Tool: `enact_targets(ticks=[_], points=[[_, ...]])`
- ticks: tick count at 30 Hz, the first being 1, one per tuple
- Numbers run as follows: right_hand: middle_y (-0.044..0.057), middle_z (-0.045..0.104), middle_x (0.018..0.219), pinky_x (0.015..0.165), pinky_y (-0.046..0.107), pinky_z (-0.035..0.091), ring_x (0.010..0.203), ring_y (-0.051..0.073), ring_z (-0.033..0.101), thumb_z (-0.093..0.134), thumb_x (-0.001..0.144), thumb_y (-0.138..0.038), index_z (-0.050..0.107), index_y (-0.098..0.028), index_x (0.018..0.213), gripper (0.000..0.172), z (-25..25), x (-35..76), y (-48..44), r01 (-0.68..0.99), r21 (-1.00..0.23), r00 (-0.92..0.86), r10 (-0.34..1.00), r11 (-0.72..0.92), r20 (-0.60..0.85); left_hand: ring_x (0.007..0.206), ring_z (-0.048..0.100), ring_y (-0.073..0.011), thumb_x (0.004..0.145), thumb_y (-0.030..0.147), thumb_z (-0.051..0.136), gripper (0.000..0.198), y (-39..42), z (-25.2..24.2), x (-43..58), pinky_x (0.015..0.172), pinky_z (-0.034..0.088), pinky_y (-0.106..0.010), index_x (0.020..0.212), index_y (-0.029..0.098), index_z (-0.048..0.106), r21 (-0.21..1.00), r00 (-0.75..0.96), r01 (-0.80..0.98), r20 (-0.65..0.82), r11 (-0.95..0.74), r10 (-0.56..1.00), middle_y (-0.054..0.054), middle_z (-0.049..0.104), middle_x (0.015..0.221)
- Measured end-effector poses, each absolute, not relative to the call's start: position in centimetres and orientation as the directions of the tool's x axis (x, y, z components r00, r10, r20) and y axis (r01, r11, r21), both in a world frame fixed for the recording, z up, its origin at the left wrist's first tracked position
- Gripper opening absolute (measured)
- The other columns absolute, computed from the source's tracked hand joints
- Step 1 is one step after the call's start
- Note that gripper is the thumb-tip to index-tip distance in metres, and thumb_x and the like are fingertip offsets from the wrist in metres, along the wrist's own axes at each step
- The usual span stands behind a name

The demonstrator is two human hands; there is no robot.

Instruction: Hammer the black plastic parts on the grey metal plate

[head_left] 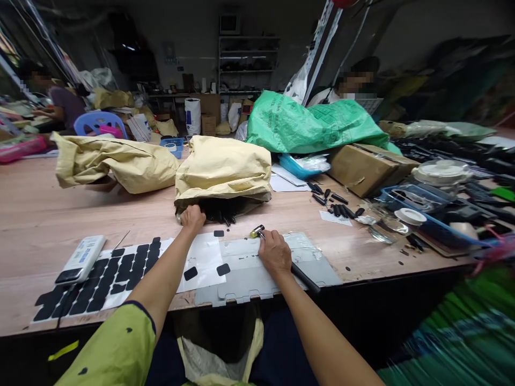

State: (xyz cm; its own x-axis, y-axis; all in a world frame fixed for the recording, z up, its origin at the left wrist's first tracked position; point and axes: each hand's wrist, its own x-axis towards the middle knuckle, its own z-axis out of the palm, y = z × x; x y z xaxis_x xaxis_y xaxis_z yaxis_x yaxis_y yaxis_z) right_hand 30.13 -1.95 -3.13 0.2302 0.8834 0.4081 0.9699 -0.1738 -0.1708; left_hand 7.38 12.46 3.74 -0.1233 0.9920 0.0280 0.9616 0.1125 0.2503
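Observation:
My left hand (193,219) is at the open mouth of a cream sack (223,166), its fingers closed at the left edge; what they hold is hidden. Black parts (225,214) show inside the mouth. My right hand (276,253) is wrapped round a small hammer with a yellowish metal head (257,231) and a black handle (304,277), above a grey plastic sheet (249,273). Black rounded pads (190,273) lie on white paper between my arms, and more black pads (100,281) are in rows on the left.
A white device (81,259) lies at the left, and another cream sack (116,161) behind it. Black handles (341,210), a cardboard box (366,169), a green sack (309,123) and a blue tray (446,225) are on the right. Two people sit farther back.

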Motion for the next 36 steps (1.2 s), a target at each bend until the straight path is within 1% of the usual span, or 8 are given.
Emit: enact_targets(ticks=[5, 9, 13, 16, 20, 23, 30, 36], points=[[0.007, 0.06, 0.095, 0.068, 0.03, 0.031, 0.084, 0.02, 0.05, 0.052, 0.088, -0.019, 0.06, -0.018, 0.105, 0.019, -3.0, 30.0, -1.9, 0.963, -0.184, 0.256, 0.884, -0.197, 0.392, 0.098, 0.065, -0.0316, 0.083, 0.033, 0.058, 0.026, 13.0, 4.0, 7.3, 0.078, 0.048, -0.037, 0.094, 0.015, 0.073, 0.26, -0.144, 0.956, 0.016, 0.135, 0.99, -0.017, 0.069, 0.102], [0.007, 0.06, 0.096, 0.068, 0.03, 0.032, 0.085, 0.02, 0.05, 0.052, 0.088, -0.02, 0.06, -0.018, 0.105, 0.019, -2.8, 29.9, -1.9, 0.961, -0.187, 0.26, 0.888, -0.202, 0.379, 0.092, 0.063, -0.0263, 0.09, 0.043, 0.049, 0.034, 9.6, 3.6, 6.6, 0.07, 0.047, -0.032, 0.101, 0.018, 0.071, 0.387, -0.122, 0.921, 0.168, 0.049, 0.978, -0.011, 0.067, 0.101], [0.007, 0.06, 0.097, 0.069, 0.03, 0.032, 0.087, 0.02, 0.05, 0.051, 0.089, -0.02, 0.061, -0.018, 0.104, 0.018, -2.7, 29.9, -1.9, 0.96, -0.188, 0.266, 0.893, -0.21, 0.362, 0.075, 0.06, -0.0159, 0.092, 0.039, 0.051, 0.028, 3.7, 1.4, 6.9, 0.061, 0.043, -0.025, 0.108, 0.024, 0.068, 0.504, 0.247, 0.806, 0.192, -0.312, 0.95, -0.003, 0.063, 0.092], [0.008, 0.06, 0.098, 0.069, 0.03, 0.033, 0.088, 0.021, 0.05, 0.052, 0.089, -0.021, 0.061, -0.018, 0.105, 0.019, -2.7, 29.9, -1.9, 0.959, -0.184, 0.268, 0.894, -0.213, 0.36, 0.074, 0.058, -0.0146, 0.092, 0.034, 0.054, 0.023, 0.6, -0.2, 7.7, 0.063, 0.042, -0.025, 0.106, 0.025, 0.069, 0.441, 0.413, 0.786, 0.146, -0.433, 0.899, -0.001, 0.062, 0.091], [0.008, 0.06, 0.098, 0.07, 0.03, 0.033, 0.088, 0.021, 0.05, 0.052, 0.089, -0.021, 0.061, -0.018, 0.105, 0.019, -2.7, 29.8, -1.9, 0.959, -0.188, 0.269, 0.894, -0.213, 0.359, 0.077, 0.058, -0.0162, 0.087, 0.035, 0.06, 0.02, 0.0, -0.7, 8.5, 0.066, 0.041, -0.027, 0.101, 0.024, 0.069, 0.371, 0.417, 0.82, 0.133, -0.435, 0.899, -0.002, 0.06, 0.092], [0.008, 0.06, 0.097, 0.069, 0.03, 0.034, 0.087, 0.021, 0.05, 0.05, 0.089, -0.019, 0.061, -0.018, 0.106, 0.02, -2.7, 29.8, -2.0, 0.958, -0.188, 0.271, 0.892, -0.215, 0.361, 0.081, 0.058, -0.0174, 0.082, 0.037, 0.067, 0.022, 0.5, -0.4, 9.1, 0.07, 0.042, -0.029, 0.098, 0.023, 0.069, 0.403, 0.423, 0.802, 0.137, -0.441, 0.896, -0.002, 0.06, 0.094], [0.009, 0.061, 0.097, 0.071, 0.03, 0.036, 0.088, 0.021, 0.052, 0.05, 0.089, -0.02, 0.062, -0.017, 0.109, 0.023, -2.9, 30.1, -2.0, 0.96, -0.203, 0.256, 0.892, -0.191, 0.374, 0.087, 0.058, -0.0187, 0.084, 0.033, 0.066, 0.018, 1.0, -0.9, 9.7, 0.08, 0.039, -0.033, 0.099, 0.024, 0.071, 0.51, 0.429, 0.739, 0.147, -0.44, 0.891, -0.001, 0.063, 0.089], [0.007, 0.065, 0.096, 0.071, 0.028, 0.041, 0.085, 0.02, 0.057, 0.048, 0.09, -0.02, 0.066, -0.02, 0.106, 0.025, -2.0, 30.5, -2.2, 0.895, -0.424, 0.292, 0.901, -0.138, 0.322, 0.087, 0.058, -0.0178, 0.082, 0.031, 0.067, 0.02, 1.3, -1.2, 9.6, 0.081, 0.038, -0.032, 0.101, 0.025, 0.071, 0.55, 0.42, 0.72, 0.14, -0.423, 0.897, 0.0, 0.064, 0.09]])
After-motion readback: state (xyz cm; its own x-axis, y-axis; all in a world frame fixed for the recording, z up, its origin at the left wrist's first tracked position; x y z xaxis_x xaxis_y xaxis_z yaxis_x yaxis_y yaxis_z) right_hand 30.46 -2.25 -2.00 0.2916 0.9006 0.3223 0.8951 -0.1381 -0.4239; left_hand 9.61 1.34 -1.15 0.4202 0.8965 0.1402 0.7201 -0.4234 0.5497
